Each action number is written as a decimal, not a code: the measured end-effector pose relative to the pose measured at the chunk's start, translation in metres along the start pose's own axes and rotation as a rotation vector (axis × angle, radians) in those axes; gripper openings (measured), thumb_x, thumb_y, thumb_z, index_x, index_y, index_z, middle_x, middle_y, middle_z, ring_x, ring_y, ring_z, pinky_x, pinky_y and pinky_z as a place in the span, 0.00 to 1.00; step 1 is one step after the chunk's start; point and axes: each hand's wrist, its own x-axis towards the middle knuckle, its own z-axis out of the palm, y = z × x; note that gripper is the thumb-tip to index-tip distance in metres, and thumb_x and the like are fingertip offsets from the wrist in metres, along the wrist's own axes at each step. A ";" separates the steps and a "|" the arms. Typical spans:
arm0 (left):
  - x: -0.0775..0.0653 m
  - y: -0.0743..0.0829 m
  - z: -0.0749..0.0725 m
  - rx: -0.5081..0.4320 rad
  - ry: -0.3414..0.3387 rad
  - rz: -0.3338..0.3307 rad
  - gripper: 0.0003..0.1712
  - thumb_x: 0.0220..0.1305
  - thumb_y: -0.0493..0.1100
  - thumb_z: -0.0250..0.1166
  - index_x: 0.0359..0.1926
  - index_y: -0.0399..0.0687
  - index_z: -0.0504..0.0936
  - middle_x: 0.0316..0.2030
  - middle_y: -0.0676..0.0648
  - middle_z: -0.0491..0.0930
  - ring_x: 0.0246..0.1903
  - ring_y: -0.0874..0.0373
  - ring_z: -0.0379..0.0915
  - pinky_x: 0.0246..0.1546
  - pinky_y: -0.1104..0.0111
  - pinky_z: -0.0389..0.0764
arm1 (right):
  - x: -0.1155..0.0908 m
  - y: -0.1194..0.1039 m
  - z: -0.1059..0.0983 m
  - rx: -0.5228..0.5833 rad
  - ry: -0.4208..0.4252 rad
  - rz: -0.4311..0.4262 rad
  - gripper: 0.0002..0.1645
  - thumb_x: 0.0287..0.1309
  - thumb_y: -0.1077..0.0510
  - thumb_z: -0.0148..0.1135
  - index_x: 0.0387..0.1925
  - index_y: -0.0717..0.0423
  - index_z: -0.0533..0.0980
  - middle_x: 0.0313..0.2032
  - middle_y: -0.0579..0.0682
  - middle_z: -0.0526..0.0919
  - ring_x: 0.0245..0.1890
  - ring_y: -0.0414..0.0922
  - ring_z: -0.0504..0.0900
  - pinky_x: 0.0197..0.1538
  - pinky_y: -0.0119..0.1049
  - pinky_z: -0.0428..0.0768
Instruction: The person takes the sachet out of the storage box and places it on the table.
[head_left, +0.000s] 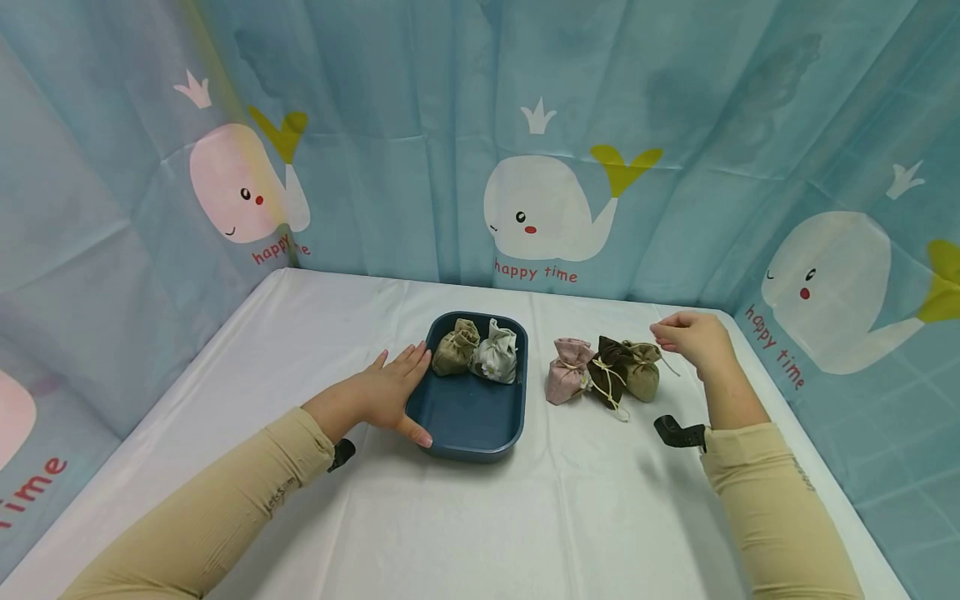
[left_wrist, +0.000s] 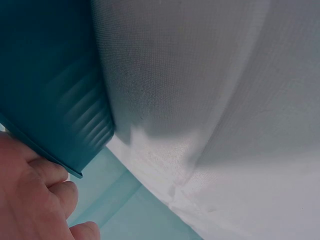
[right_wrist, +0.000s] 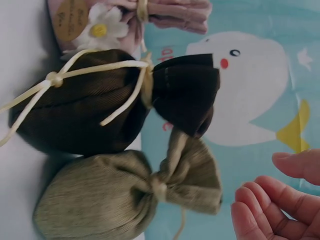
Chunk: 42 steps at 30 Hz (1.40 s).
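Pouches [head_left: 609, 372]: 5, plump, gathered cloth.

White-clothed table [head_left: 555, 517] — blue tray [head_left: 468, 421], pink pouch [head_left: 566, 375], dark brown pouch [head_left: 611, 372], olive pouch [head_left: 642, 382] alongside

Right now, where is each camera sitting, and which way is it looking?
Head: on the head, looking forward and down at the blue tray, white cloth and curtain; both sleeves, the left hand and right hand show.
Left wrist: on that wrist, looking at the tray's outer wall and the cloth; part of the left hand shows.
Right wrist: on that wrist, looking across the pink bag, dark brown bag and olive bag toward the curtain; part of the right hand shows.
Head and right wrist share those three bags.
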 end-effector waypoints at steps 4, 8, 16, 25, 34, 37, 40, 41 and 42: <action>0.000 0.000 0.000 0.001 0.002 0.002 0.77 0.31 0.82 0.58 0.71 0.39 0.37 0.71 0.40 0.32 0.69 0.47 0.27 0.64 0.45 0.36 | 0.000 -0.010 0.001 0.016 -0.001 -0.036 0.26 0.61 0.46 0.55 0.47 0.65 0.74 0.48 0.65 0.77 0.46 0.56 0.79 0.53 0.51 0.72; 0.000 -0.001 0.000 0.002 0.003 0.001 0.77 0.31 0.82 0.58 0.71 0.39 0.37 0.71 0.40 0.32 0.69 0.47 0.27 0.64 0.45 0.36 | 0.001 -0.022 0.007 0.035 -0.028 -0.070 0.25 0.61 0.47 0.55 0.47 0.66 0.74 0.48 0.64 0.77 0.47 0.56 0.78 0.52 0.47 0.74; 0.002 -0.003 0.004 0.013 0.008 -0.002 0.78 0.30 0.83 0.57 0.71 0.39 0.37 0.71 0.40 0.32 0.69 0.46 0.28 0.64 0.45 0.37 | 0.001 -0.048 0.027 0.014 -0.092 -0.140 0.21 0.60 0.49 0.56 0.46 0.62 0.76 0.46 0.62 0.79 0.46 0.55 0.79 0.51 0.49 0.73; 0.004 -0.005 0.006 0.021 0.014 -0.003 0.79 0.28 0.84 0.56 0.71 0.39 0.37 0.71 0.41 0.32 0.69 0.46 0.29 0.63 0.44 0.37 | 0.003 -0.071 0.053 0.006 -0.134 -0.228 0.17 0.59 0.53 0.59 0.43 0.61 0.78 0.42 0.59 0.81 0.41 0.51 0.81 0.47 0.43 0.77; 0.005 -0.005 0.007 0.010 0.015 -0.003 0.79 0.28 0.84 0.57 0.71 0.39 0.37 0.71 0.41 0.32 0.69 0.46 0.28 0.63 0.44 0.36 | -0.002 -0.086 0.081 -0.068 -0.155 -0.267 0.14 0.56 0.52 0.61 0.41 0.57 0.80 0.41 0.55 0.82 0.43 0.51 0.77 0.42 0.44 0.76; 0.005 -0.005 0.008 0.010 0.016 -0.005 0.79 0.27 0.84 0.57 0.71 0.39 0.37 0.71 0.41 0.32 0.69 0.46 0.28 0.63 0.44 0.36 | -0.002 -0.090 0.090 -0.067 -0.170 -0.265 0.15 0.55 0.52 0.62 0.41 0.56 0.81 0.41 0.54 0.83 0.43 0.50 0.78 0.44 0.44 0.76; 0.005 -0.005 0.008 0.012 0.018 -0.006 0.79 0.28 0.84 0.57 0.71 0.39 0.37 0.71 0.41 0.32 0.69 0.46 0.28 0.63 0.44 0.37 | -0.003 -0.094 0.097 -0.084 -0.186 -0.270 0.16 0.55 0.51 0.63 0.42 0.56 0.81 0.40 0.54 0.83 0.43 0.50 0.79 0.45 0.45 0.76; 0.005 -0.005 0.007 0.010 0.018 -0.005 0.79 0.28 0.84 0.57 0.71 0.39 0.37 0.71 0.41 0.32 0.69 0.45 0.29 0.63 0.44 0.37 | -0.003 -0.096 0.100 -0.089 -0.189 -0.270 0.16 0.55 0.51 0.63 0.42 0.56 0.81 0.40 0.53 0.83 0.42 0.50 0.79 0.45 0.45 0.76; 0.005 -0.005 0.007 0.009 0.018 -0.005 0.79 0.28 0.84 0.57 0.71 0.39 0.37 0.71 0.41 0.32 0.69 0.45 0.29 0.63 0.44 0.37 | -0.004 -0.097 0.102 -0.091 -0.194 -0.268 0.16 0.55 0.51 0.63 0.42 0.55 0.81 0.40 0.53 0.83 0.43 0.49 0.79 0.46 0.45 0.76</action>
